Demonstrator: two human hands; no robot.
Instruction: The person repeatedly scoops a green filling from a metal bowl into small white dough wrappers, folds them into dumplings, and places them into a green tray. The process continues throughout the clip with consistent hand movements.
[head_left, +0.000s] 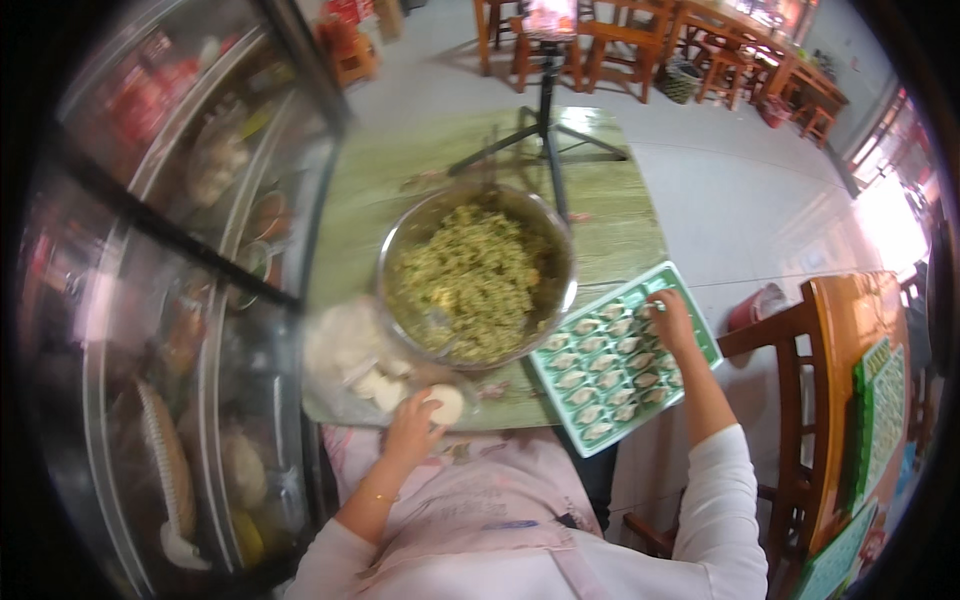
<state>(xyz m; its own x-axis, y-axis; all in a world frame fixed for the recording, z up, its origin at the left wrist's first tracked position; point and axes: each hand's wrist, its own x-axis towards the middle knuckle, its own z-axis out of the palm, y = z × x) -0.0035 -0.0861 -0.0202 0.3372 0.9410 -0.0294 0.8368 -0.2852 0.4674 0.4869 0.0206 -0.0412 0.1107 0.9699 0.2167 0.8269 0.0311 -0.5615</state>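
Observation:
My left hand touches a round dumpling wrapper at the table's near edge, with its fingers on the wrapper's left side. More wrappers lie beside it on a plastic bag. My right hand is over the upper right of a green plastic tray, its fingertips on a small pale dumpling. Rows of folded dumplings sit in the tray's compartments. Between my hands stands a large steel bowl of chopped green filling, with what looks like a spoon in it.
The bowl stands on a green-topped table, with a black tripod behind it. A glass-fronted display case is close on the left. At right, a wooden chair stands near more filled trays. Wooden chairs stand farther back.

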